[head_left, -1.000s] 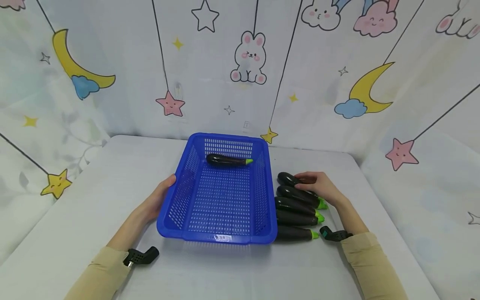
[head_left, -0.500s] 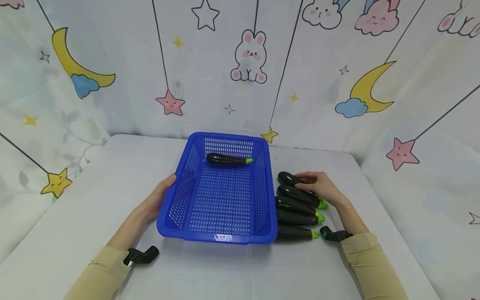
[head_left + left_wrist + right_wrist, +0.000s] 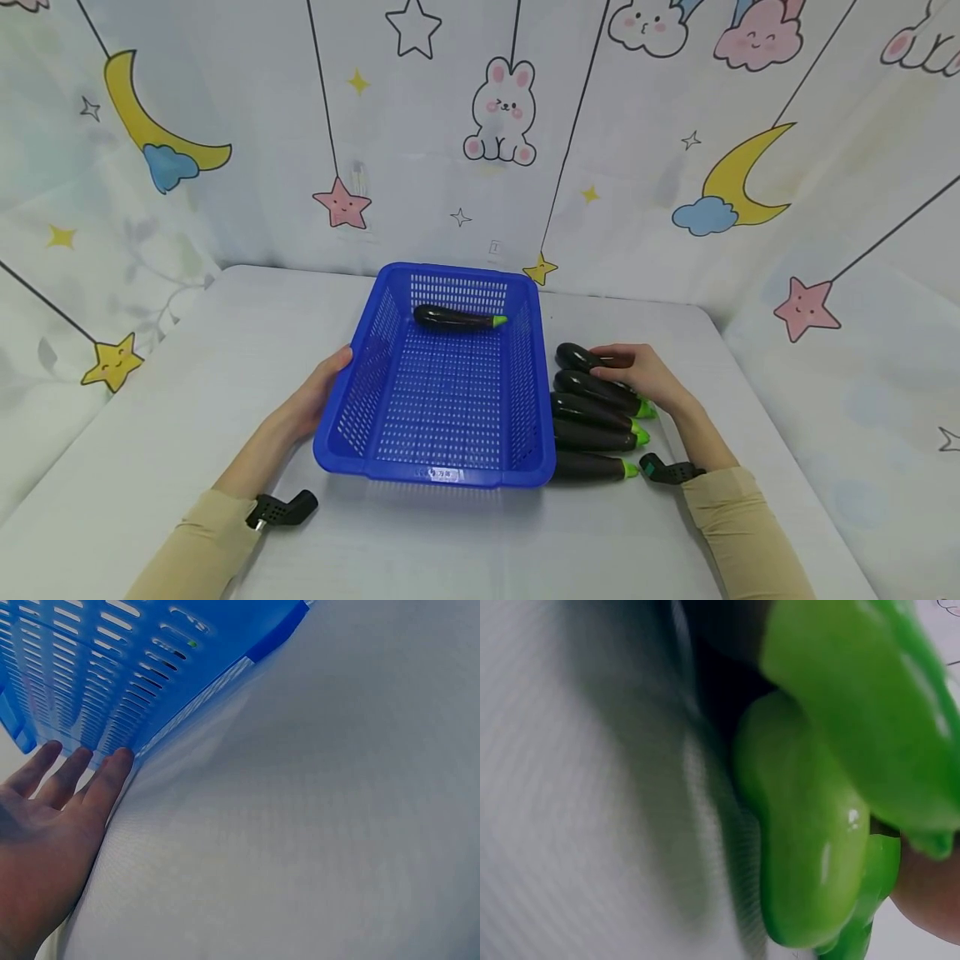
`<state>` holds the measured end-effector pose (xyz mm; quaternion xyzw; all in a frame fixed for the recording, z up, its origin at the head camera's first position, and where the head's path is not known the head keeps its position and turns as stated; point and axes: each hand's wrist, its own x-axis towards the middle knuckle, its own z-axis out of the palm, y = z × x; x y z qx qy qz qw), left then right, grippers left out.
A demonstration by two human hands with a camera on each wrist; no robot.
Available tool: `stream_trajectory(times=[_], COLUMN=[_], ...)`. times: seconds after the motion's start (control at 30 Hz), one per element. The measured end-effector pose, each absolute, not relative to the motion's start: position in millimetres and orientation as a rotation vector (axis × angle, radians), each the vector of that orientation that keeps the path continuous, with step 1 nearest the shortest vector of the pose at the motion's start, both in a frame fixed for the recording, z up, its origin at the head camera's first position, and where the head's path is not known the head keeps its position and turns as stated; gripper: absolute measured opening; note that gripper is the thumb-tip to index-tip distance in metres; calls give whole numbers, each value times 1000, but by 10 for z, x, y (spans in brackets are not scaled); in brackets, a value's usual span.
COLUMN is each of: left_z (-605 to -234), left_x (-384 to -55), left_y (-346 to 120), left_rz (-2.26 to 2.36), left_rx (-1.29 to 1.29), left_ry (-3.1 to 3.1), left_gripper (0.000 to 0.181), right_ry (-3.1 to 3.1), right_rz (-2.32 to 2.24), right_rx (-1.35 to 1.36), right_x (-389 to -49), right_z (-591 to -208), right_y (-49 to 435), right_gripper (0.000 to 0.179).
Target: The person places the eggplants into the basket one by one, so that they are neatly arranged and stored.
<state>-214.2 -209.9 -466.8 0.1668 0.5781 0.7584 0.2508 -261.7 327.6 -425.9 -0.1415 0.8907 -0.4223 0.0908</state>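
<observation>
My left hand (image 3: 315, 396) is at the left side of a blue slotted plastic basket (image 3: 435, 477). In the left wrist view its nearly straight fingers (image 3: 112, 780) touch the basket's outer wall (image 3: 150, 682); the thumb is hidden there. One dark eggplant (image 3: 453, 318) with a green cap lies at the far end inside the basket. On the right, my right hand (image 3: 637, 371) holds the farthest eggplant (image 3: 574, 357) of a row between thumb and fingers. Its cap end is hidden by the hand. Green eggplant caps (image 3: 810, 832) fill the right wrist view, with part of the hand at the edge.
Several more eggplants (image 3: 592, 435) lie side by side close to the basket's right wall, caps pointing right, some ends hidden by the rim. All stands on a white-covered table (image 3: 420, 550). A patterned curtain (image 3: 420, 117) hangs behind the far edge.
</observation>
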Motion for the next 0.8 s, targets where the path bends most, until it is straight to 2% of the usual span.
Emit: stream_trajectory(times=[0.13, 0.37, 0.8], left_z=[-4668, -4673, -4673], left_x=[-2144, -2148, -2151], left_y=[-2107, -2101, -2101], left_rz=[2065, 2075, 2084], left_rx=[466, 460, 477], left_ry=[1566, 1553, 1550], left_gripper=[71, 70, 69], right_ry=[2646, 2664, 2681], right_rz=[-1257, -1246, -1226], right_rx=[-408, -414, -446], right_x=[-2551, -2664, -2621], right_z=[-4160, -4349, -4273], right_y=[3214, 3332, 3286], right_gripper=[47, 49, 46])
